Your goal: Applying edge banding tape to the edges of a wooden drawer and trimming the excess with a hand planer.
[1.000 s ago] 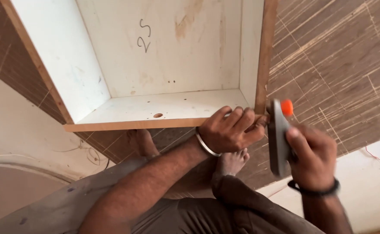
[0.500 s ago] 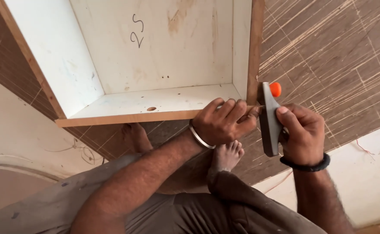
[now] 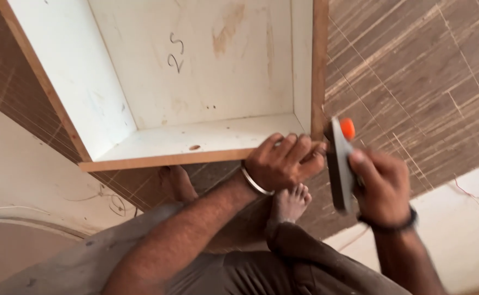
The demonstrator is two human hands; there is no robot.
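A: What's underfoot?

B: A floor (image 3: 414, 71) of brown wood-grain tile, with pale boards (image 3: 21, 180) lying at the lower left and lower right.

A: And on it?

B: One open white box (image 3: 196, 82) with brown edges, one small hole (image 3: 194, 147) in its near panel.

A: The hands?

B: Two. The left hand (image 3: 283, 162) grips the box's near right corner. The right hand (image 3: 381, 183) is clenched around one dark flat tool (image 3: 339, 164) with an orange tip, just beside that corner. Two bare feet (image 3: 290, 201) below.
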